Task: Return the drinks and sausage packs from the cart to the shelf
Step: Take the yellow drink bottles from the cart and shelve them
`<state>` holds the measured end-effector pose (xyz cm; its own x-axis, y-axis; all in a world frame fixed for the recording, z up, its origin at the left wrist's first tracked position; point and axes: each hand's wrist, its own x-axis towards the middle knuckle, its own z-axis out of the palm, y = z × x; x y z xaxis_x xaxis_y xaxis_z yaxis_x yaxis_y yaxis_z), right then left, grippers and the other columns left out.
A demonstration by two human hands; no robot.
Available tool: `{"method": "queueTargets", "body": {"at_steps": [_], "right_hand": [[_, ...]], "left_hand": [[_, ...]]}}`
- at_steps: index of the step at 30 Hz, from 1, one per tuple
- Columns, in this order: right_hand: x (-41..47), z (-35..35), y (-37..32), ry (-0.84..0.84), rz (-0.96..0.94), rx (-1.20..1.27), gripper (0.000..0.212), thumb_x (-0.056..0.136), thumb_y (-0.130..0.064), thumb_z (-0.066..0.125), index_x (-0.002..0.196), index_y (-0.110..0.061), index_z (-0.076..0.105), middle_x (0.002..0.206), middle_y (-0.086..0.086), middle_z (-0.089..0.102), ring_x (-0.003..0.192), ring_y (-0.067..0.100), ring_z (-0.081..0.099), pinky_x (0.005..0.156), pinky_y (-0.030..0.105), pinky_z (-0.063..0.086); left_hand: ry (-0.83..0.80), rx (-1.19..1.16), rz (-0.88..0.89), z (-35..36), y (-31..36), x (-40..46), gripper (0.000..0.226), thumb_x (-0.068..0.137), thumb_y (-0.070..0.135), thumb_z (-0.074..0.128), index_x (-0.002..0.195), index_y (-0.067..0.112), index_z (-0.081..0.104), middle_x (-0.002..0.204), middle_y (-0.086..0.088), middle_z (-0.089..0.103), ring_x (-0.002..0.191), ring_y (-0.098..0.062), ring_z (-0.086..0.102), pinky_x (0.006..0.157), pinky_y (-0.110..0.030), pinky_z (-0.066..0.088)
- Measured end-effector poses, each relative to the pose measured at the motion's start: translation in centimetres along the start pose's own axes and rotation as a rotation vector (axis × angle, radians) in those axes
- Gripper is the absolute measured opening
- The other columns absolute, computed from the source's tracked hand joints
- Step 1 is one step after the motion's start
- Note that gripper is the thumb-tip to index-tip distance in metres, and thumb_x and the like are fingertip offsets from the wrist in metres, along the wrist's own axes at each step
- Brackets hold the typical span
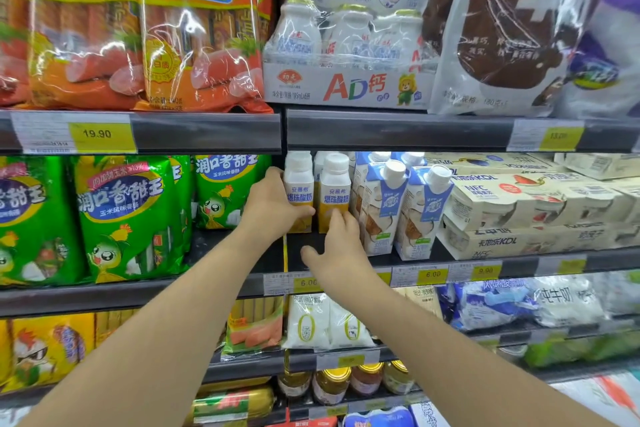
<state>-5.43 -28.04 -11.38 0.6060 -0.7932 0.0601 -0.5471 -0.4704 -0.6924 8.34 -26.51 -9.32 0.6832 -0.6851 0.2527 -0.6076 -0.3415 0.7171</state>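
Left hand [273, 204] wrapped around left yogurt drink bottle [298, 184], standing upright on middle shelf [346, 255], right of green sausage packs [128, 218]. Right hand [341, 239] open, fingertips apparently touching base of neighbouring yogurt drink bottle [335, 191]; contact partly hidden. Blue-and-white cartons [382, 204] just right.

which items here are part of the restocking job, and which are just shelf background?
In the job:
- left yogurt bottle, gripped by left hand
- right yogurt bottle, fingertips of right hand touching its base
- green sausage packs
- orange sausage packs

Background:
- blue-and-white cartons
- yogurt cup boxes
- AD milk multipack
- jars
- price tags
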Motion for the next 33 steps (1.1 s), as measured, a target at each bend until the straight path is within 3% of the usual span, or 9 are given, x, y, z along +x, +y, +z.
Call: {"method": "queueTargets", "body": {"at_steps": [3,6,11,20,26,33], "right_hand": [[-0.4,0.1,-0.1,-0.054,-0.054,-0.212,0.075,0.094,-0.030,0.059,0.154,-0.018,0.015,0.146,0.011,0.025,0.134,0.030,0.035,0.109,0.043,0.040],[0.4,-0.3,-0.2,-0.094,-0.046,-0.357,0.071,0.094,-0.032,0.059,0.153,-0.024,0.019,0.136,0.011,0.034,0.128,0.032,0.039,0.102,0.045,0.044],[1.1,-0.6,-0.6,-0.110,-0.022,-0.442,0.062,0.094,-0.033,0.058,0.148,-0.023,0.030,0.134,0.014,0.039,0.128,0.035,0.037,0.101,0.045,0.040],[1.4,-0.3,-0.4,-0.106,0.005,-0.460,0.066,0.094,-0.036,0.058,0.151,-0.026,0.026,0.139,0.015,0.039,0.131,0.035,0.033,0.106,0.046,0.035],[1.4,-0.2,-0.3,-0.103,0.007,-0.471,0.068,0.094,-0.038,0.057,0.152,-0.025,0.024,0.141,0.015,0.039,0.132,0.035,0.033,0.108,0.046,0.033],[1.3,-0.2,-0.2,-0.099,-0.002,-0.468,0.063,0.094,-0.038,0.058,0.148,-0.022,0.029,0.140,0.014,0.039,0.132,0.034,0.032,0.108,0.046,0.033]], "left_hand": [[-0.001,0.025,0.009,-0.2,0.0,-0.4,0.062,0.070,0.031,0.087,0.118,0.016,0.050,0.116,-0.003,0.065,0.105,-0.021,0.062,0.076,-0.030,0.045],[-0.001,0.052,0.027,-0.4,-0.1,-0.7,0.063,0.070,0.033,0.086,0.118,0.014,0.049,0.118,-0.006,0.064,0.107,-0.023,0.062,0.078,-0.031,0.048],[-0.013,0.052,0.029,-0.5,0.1,-0.8,0.063,0.071,0.032,0.086,0.118,0.014,0.049,0.117,-0.006,0.064,0.106,-0.023,0.062,0.076,-0.029,0.045],[0.014,0.087,0.031,-0.1,0.3,-1.1,0.063,0.073,0.035,0.084,0.120,0.012,0.048,0.118,-0.007,0.064,0.109,-0.025,0.061,0.075,-0.030,0.042],[0.018,0.078,0.025,0.0,0.4,-1.0,0.066,0.070,0.037,0.085,0.120,0.014,0.048,0.119,-0.008,0.064,0.110,-0.026,0.061,0.090,-0.043,0.054],[0.018,0.074,0.034,0.2,0.4,-1.0,0.064,0.071,0.033,0.085,0.120,0.014,0.048,0.121,-0.007,0.063,0.113,-0.026,0.060,0.091,-0.041,0.053]]}}
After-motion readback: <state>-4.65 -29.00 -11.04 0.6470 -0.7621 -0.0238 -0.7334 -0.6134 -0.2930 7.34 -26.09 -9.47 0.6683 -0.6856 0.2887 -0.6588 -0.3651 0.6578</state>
